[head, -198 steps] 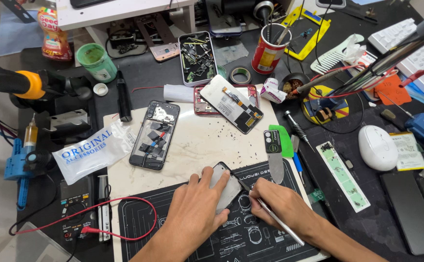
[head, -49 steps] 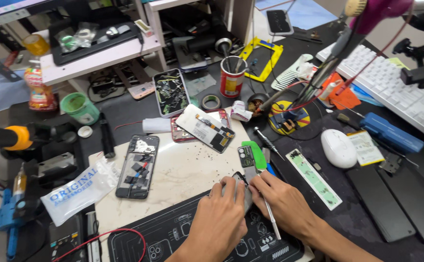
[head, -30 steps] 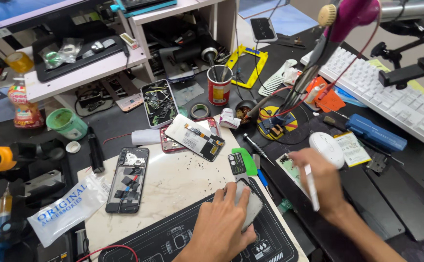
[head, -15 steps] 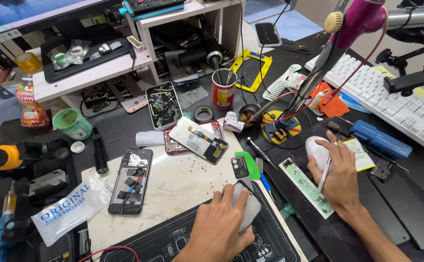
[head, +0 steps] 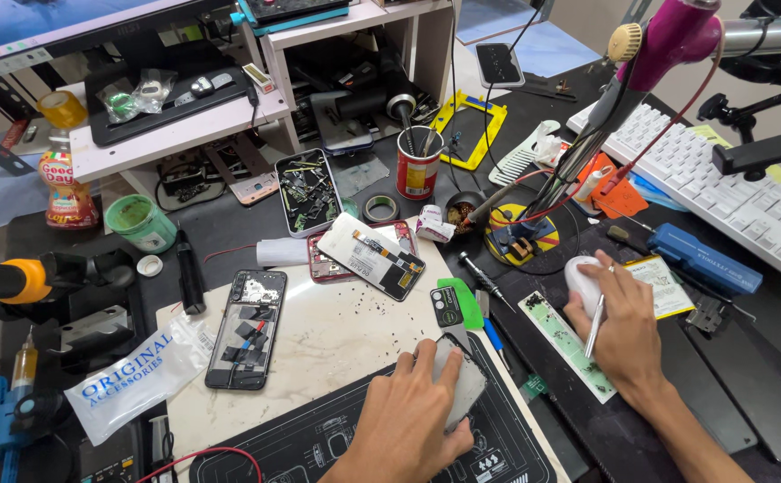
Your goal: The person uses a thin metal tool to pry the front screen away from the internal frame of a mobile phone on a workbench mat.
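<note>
White mouse (head: 581,279) under right hand (head: 619,331) holding tweezers (head: 595,322).

The left hand (head: 413,416) lay palm down low in the view, its forearm running off the bottom edge. Its fingers (head: 428,367) stretched forward and slightly spread, pressed flat, with the thumb tucked out to the right side. The right hand (head: 620,333) sat well apart from it, farther right and a little higher, its bare forearm angling down toward the lower right corner. This hand was cupped, palm down, knuckles raised, fingertips curled forward and downward. A thin metal tool lay slanted between its fingers, held loosely against the back of the grip.
</note>
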